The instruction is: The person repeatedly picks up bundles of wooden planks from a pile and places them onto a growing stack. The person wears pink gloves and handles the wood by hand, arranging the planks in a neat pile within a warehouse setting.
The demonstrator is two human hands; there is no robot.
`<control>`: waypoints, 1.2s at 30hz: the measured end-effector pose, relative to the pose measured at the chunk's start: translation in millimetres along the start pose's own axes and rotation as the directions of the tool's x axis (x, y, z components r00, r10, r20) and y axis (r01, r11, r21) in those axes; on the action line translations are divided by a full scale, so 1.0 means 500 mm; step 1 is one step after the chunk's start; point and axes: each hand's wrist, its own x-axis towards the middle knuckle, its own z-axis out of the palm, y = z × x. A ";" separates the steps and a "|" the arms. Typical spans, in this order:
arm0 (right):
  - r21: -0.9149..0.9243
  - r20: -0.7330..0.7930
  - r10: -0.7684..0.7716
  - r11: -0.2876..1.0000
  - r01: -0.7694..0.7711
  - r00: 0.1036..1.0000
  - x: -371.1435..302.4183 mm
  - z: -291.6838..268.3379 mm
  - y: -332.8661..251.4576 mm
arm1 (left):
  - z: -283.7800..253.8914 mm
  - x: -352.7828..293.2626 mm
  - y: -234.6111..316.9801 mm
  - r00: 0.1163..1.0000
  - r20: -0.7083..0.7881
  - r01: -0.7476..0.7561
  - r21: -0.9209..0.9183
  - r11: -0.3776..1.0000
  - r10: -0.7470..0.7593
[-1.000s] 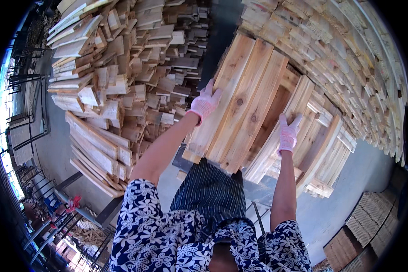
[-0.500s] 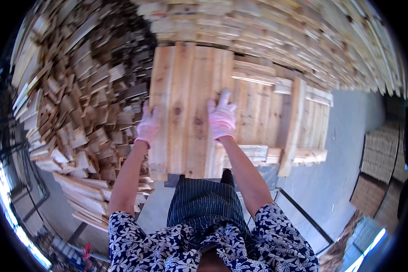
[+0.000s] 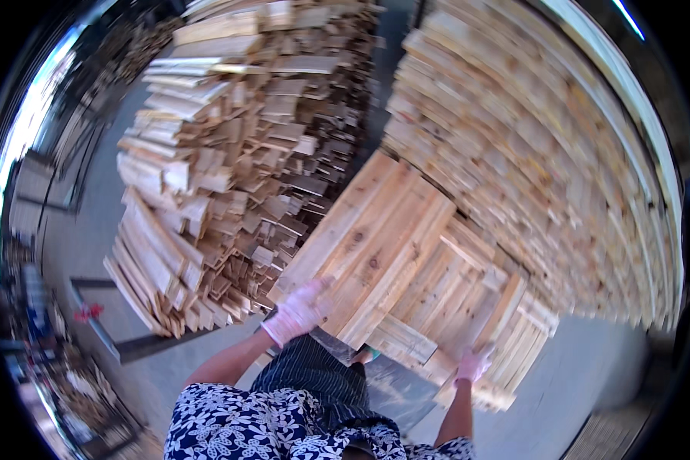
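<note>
Both my hands wear pinkish-white gloves. A panel of joined wooden boards point(image 3: 372, 245) lies slanted on top of the work surface. My left hand point(image 3: 295, 312) rests on its near left corner, fingers laid over the boards, somewhat blurred. To the right, partly under that panel, lies a slatted wooden panel point(image 3: 437, 295) with short cross pieces. Across it runs a loose plank point(image 3: 502, 313). My right hand point(image 3: 474, 365) is at the plank's near part, fingers curled at its side; their tips are hard to make out.
A tall stack of boards point(image 3: 529, 161) stands just beyond the panels. At the left rises a big heap of short wood pieces point(image 3: 238, 169), with a dark metal frame point(image 3: 153, 346) at its foot. Grey floor point(image 3: 583, 376) shows at the right.
My view has turned left, so the panels now appear slanted. The left hand has slid to the panel's near corner. My right hand has left the panel and moved right to the loose plank.
</note>
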 end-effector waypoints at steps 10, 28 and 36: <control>0.814 0.576 -0.716 0.548 -0.194 0.395 -0.498 -0.010 -0.402 | 0.140 -0.195 0.007 0.899 0.435 0.209 -0.516 0.831 0.044; 0.191 -0.157 -0.905 -0.420 0.888 -0.394 -0.749 0.174 -1.168 | -0.349 -0.457 -0.311 0.643 -0.526 0.080 -0.676 0.732 -0.557; 0.189 0.702 -0.693 -0.043 0.981 -0.166 -1.091 0.455 -0.971 | -0.596 -0.414 -0.538 0.086 -0.873 0.765 -0.250 0.594 -0.479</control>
